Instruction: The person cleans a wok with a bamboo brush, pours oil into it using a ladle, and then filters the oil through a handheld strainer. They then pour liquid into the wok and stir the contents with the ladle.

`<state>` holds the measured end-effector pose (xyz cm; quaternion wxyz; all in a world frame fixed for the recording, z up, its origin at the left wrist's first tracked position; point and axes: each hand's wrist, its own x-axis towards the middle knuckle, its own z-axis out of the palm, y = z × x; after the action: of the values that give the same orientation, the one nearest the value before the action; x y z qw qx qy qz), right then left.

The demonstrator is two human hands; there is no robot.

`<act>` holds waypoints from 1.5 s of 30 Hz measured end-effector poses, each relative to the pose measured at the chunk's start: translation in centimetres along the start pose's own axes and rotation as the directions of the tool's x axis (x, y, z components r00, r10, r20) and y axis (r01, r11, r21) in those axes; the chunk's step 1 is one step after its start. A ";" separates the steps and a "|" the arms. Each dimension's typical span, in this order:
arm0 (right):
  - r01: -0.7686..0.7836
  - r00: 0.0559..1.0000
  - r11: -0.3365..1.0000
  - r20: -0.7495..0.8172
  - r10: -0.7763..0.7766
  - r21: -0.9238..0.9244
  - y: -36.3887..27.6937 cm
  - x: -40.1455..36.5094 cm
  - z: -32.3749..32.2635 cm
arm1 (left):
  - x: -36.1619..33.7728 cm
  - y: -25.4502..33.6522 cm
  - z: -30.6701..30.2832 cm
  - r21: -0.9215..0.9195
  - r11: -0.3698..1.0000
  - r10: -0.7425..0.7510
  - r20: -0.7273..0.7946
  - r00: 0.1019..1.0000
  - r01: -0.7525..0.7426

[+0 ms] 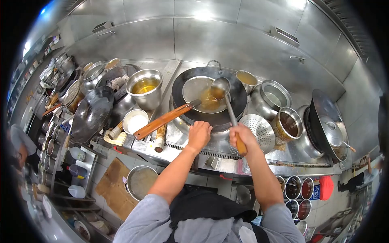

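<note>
My right hand (243, 137) is wrapped around the wooden handle of a ladle (231, 111). The ladle's bowl is over the wok, close to some brown liquid (210, 101). A round strainer (192, 87) sits in the wok, and its long wooden handle (162, 120) sticks out over the near-left rim. At the near edge of the dark wok (178, 87), my left hand (199, 134) is closed on the rim; its grip is partly hidden. Faint steam hangs over the wok, whose loop handle (214, 62) stands at the back.
Left of the wok stand a metal pot of yellow oil (144, 86) and a bowl of white contents (135, 120). A perforated skimmer (257, 133), a pot of dark liquid (289, 122) and another wok (324, 125) are right. A pot (142, 182) is below. Other people are at both sides.
</note>
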<state>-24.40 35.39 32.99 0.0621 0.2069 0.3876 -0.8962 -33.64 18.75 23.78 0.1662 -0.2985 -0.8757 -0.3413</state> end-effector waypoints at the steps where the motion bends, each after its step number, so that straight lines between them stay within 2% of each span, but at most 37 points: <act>1: 0.058 0.994 0.943 -0.063 -0.083 -0.328 0.5 -0.4 -0.7 | -0.2 0.0 0.0 -0.003 1.000 0.003 0.005 1.000 -0.003; 2: 0.084 0.978 0.779 -0.097 -0.183 -0.622 0.9 -0.9 -1.5 | -0.5 0.0 0.0 -0.025 0.999 0.028 -0.002 1.000 -0.028; 5: 0.118 0.947 0.694 -0.129 -0.293 -0.710 1.2 -4.1 -5.1 | -3.0 2.0 -1.4 -0.022 0.997 0.075 -0.031 0.997 -0.076; 6: 0.138 0.921 0.654 -0.148 -0.362 -0.743 1.1 -5.1 -6.5 | -4.6 2.8 -2.9 -0.071 0.995 0.079 0.108 0.991 -0.072; 7: 0.158 0.893 0.666 -0.182 -0.411 -0.729 1.0 -6.5 -8.3 | -6.8 2.7 -3.1 -0.286 0.955 0.117 0.127 0.985 -0.077; 8: 0.181 0.861 0.680 -0.220 -0.459 -0.710 0.8 -7.7 -10.0 | -8.7 3.1 -5.2 -0.358 0.933 0.120 0.424 0.898 0.045; 9: 0.201 0.829 0.673 -0.242 -0.504 -0.712 0.4 -9.2 -10.7 | -11.6 2.9 -6.3 -0.430 0.880 0.141 0.643 0.752 0.203; 10: 0.217 0.795 0.664 -0.265 -0.546 -0.716 -0.3 -11.0 -11.3 | -14.1 2.8 -8.0 -0.533 0.802 0.257 0.716 0.649 0.270; 11: 0.141 0.739 0.657 -0.363 -0.568 -0.741 -0.7 -12.5 -12.4 | -17.2 1.0 -8.7 -0.279 0.903 0.089 0.865 0.494 0.327; 12: 0.170 0.707 0.613 -0.338 -0.621 -0.771 -1.2 -13.7 -13.3 | -26.3 -7.0 -5.2 -0.152 0.964 0.248 0.812 0.528 -0.219; 13: 0.133 0.647 0.605 -0.394 -0.653 -0.785 -1.6 -15.5 -14.2 | -26.3 -6.3 -6.5 -0.190 0.956 0.281 0.818 0.501 -0.225; 14: 0.093 0.604 0.598 -0.433 -0.669 -0.796 -1.8 -16.5 -14.8 | -29.0 -7.8 -6.7 -0.187 0.963 0.259 0.842 0.473 -0.194; 15: 0.078 0.609 0.624 -0.458 -0.648 -0.778 -2.0 -17.8 -14.3 | -32.9 -8.9 -8.1 -0.161 0.975 0.214 0.873 0.439 -0.154; 18: 0.084 0.605 0.651 -0.480 -0.635 -0.755 -3.5 -19.4 -14.3 | -38.8 -11.8 -11.1 -0.067 0.994 0.094 0.922 0.376 -0.083; 21: 0.123 0.602 0.678 -0.489 -0.631 -0.725 -3.9 -19.0 -17.7 | -41.2 -13.9 -13.1 -0.010 0.997 0.030 0.960 0.279 -0.072; 23: 0.035 0.555 0.688 -0.559 -0.616 -0.724 -4.1 -18.5 -18.8 | -40.7 -15.2 -12.9 -0.002 0.995 0.022 0.978 0.208 -0.097; 24: -0.031 0.549 0.596 -0.512 -0.661 -0.803 -3.9 -17.5 -22.0 | -40.3 -15.4 -12.3 -0.001 0.994 0.021 0.984 0.174 -0.111; 25: -0.051 0.582 0.573 -0.491 -0.649 -0.818 -4.1 -16.8 -23.0 | -40.0 -15.8 -12.0 0.010 0.993 0.008 0.989 0.147 -0.120; 28: 0.001 0.627 0.738 -0.574 -0.526 -0.675 -5.4 -15.6 -21.4 | -39.7 -16.8 -11.5 0.088 0.987 -0.075 0.993 0.096 -0.134; 29: 0.006 0.625 0.736 -0.572 -0.531 -0.677 -6.1 -15.4 -22.0 | -39.7 -16.9 -11.2 0.117 0.984 -0.106 0.991 0.085 -0.132; 30: 0.216 0.760 0.920 -0.536 -0.369 -0.327 -6.9 -15.0 -22.6 | -39.7 -16.9 -10.9 0.148 0.981 -0.139 0.987 0.075 -0.126; 31: 0.309 0.882 0.944 -0.407 -0.239 0.114 -7.4 -14.7 -22.8 | -40.0 -17.0 -11.0 0.182 0.976 -0.176 0.983 0.060 -0.120; 32: 0.306 0.884 0.945 -0.403 -0.237 0.115 -7.9 -14.5 -23.0 | -40.3 -17.0 -11.1 0.215 0.970 -0.211 0.977 0.044 -0.114; 33: 0.345 0.920 0.855 -0.322 -0.225 0.388 -8.4 -14.6 -21.8 | -40.0 -16.8 -10.9 0.247 0.963 -0.246 0.969 0.024 -0.110; 34: 0.333 0.943 0.700 -0.240 -0.231 0.632 -8.3 -14.7 -20.8 | -40.0 -16.1 -10.2 0.437 0.899 -0.417 0.867 0.272 -0.015; 35: 0.365 0.931 0.694 -0.225 -0.288 0.621 -8.2 -14.6 -20.3 | -40.0 -15.6 -10.3 0.438 0.899 -0.419 0.867 0.270 -0.012; 38: 0.406 0.912 0.649 -0.237 -0.336 0.643 -8.3 -14.9 -18.9 | -37.4 -11.5 -2.9 0.441 0.863 -0.505 0.770 0.391 0.247; 41: 0.414 0.909 0.638 -0.258 -0.328 0.649 -8.9 -16.1 -17.9 | -37.1 -10.2 -0.6 0.369 0.793 -0.591 0.659 0.465 0.485; 43: 0.413 0.910 0.651 -0.254 -0.329 0.637 -9.2 -16.6 -17.4 | -38.6 -10.1 -0.3 0.291 0.703 -0.673 0.568 0.474 0.649; 45: 0.425 0.905 0.693 -0.250 -0.345 0.582 -9.7 -16.7 -16.9 | -40.8 -10.4 -1.1 0.187 0.570 -0.774 0.449 0.446 0.800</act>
<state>-6.45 53.45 36.12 -0.2230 0.1833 0.1063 -0.9515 -8.92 -4.81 -0.84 -0.2432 0.0624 -0.9152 -0.3153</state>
